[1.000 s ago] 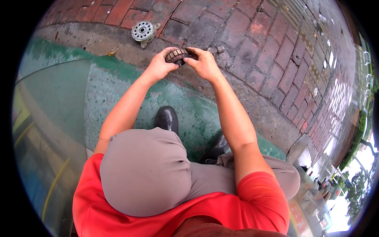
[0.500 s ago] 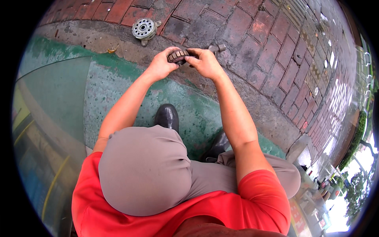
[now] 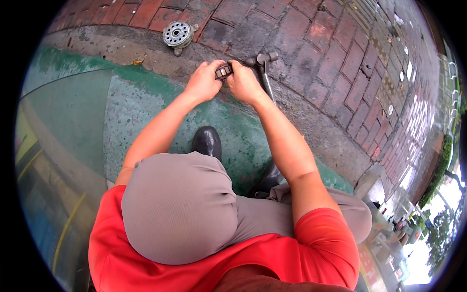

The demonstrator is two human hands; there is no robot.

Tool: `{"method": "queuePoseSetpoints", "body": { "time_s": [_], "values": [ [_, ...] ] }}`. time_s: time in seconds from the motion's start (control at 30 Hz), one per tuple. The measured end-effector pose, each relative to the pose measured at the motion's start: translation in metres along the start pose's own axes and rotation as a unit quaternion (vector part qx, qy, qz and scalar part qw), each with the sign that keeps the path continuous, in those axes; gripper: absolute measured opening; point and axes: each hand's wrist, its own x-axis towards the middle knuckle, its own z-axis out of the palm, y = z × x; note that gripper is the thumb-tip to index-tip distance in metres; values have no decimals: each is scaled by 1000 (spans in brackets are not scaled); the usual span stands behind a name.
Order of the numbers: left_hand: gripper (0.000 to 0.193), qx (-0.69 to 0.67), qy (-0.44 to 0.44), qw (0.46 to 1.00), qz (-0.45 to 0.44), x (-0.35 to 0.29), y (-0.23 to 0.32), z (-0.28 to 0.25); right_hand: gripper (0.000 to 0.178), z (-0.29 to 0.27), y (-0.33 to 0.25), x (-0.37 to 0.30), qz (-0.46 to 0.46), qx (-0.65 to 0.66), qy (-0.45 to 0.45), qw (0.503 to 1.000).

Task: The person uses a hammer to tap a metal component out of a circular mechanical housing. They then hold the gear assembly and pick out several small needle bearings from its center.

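Between both hands is a dark, round, slotted motor core (image 3: 223, 72) with lighter blocks along its rim. My left hand (image 3: 204, 80) grips its left side, and my right hand (image 3: 243, 82) closes on its right side. Fingers cover much of it, so its far face is hidden. Just right of my right hand lies a hammer (image 3: 263, 59), its metal handle running back toward my right forearm. Farther off, to the left of the hands, a silver round motor cover (image 3: 177, 34) with a ring of holes and small lugs rests on the ground.
Worn green-painted floor (image 3: 146, 104) lies beneath me, bordered by a rough concrete strip (image 3: 311, 121). Beyond it stretches wet red brick paving (image 3: 292, 34). My black boots (image 3: 206, 141) stand below the hands. A small orange-brown scrap (image 3: 139, 61) lies near the green edge.
The motor core has turned in my hands and shows a narrower side. My right hand has shifted slightly left and down, uncovering more of the hammer. The motor cover has stayed put.
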Motion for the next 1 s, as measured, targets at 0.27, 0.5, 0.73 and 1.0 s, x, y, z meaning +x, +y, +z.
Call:
{"method": "queuePoseSetpoints", "body": {
  "time_s": [0.27,0.5,0.73,1.0],
  "values": [
    [59,-126,-52,990,-28,3,-17,4,36,4,25,-2,17,61,21,998],
    [64,-373,-79,922,-69,11,-35,4,40,-9,29,7,31,123,-25,992],
    [65,-439,-79,892,-70,9,-41,5,35,-15,14,5,11,99,-25,995],
    [63,-382,-87,917,-74,7,-33,0,35,-19,7,4,16,65,-33,997]
  ]
}}
